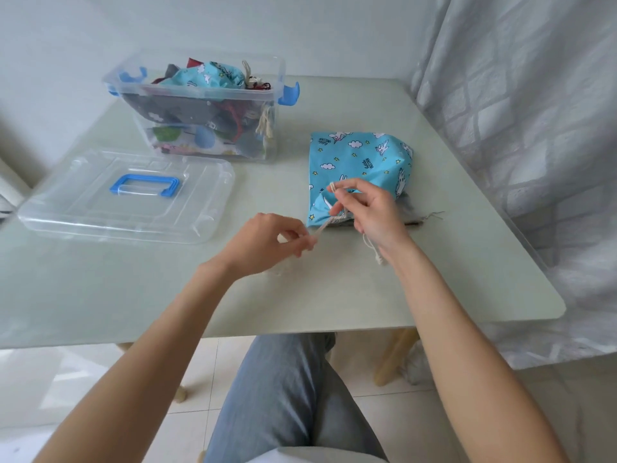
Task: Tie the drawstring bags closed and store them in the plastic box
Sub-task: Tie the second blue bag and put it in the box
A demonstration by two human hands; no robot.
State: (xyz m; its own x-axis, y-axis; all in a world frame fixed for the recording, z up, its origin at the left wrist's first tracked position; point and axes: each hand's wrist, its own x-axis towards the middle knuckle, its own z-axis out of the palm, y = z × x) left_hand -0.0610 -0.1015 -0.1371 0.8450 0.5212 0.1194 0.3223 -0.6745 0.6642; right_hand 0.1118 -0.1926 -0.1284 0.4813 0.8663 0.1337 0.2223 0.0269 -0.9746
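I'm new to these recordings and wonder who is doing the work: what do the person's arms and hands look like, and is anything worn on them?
Both are bare human arms: no sleeves reach the forearms, and no gloves, watch, rings or bracelets show on the left hand or the right hand. The fingers are slim with short, plain nails. No cables or markings appear. Below, the person wears blue-grey denim trousers.

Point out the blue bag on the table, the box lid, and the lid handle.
blue bag (359,158), head view, printed front panel.
box lid (83,212), head view, clear flat top.
lid handle (145,186), head view, blue bar.
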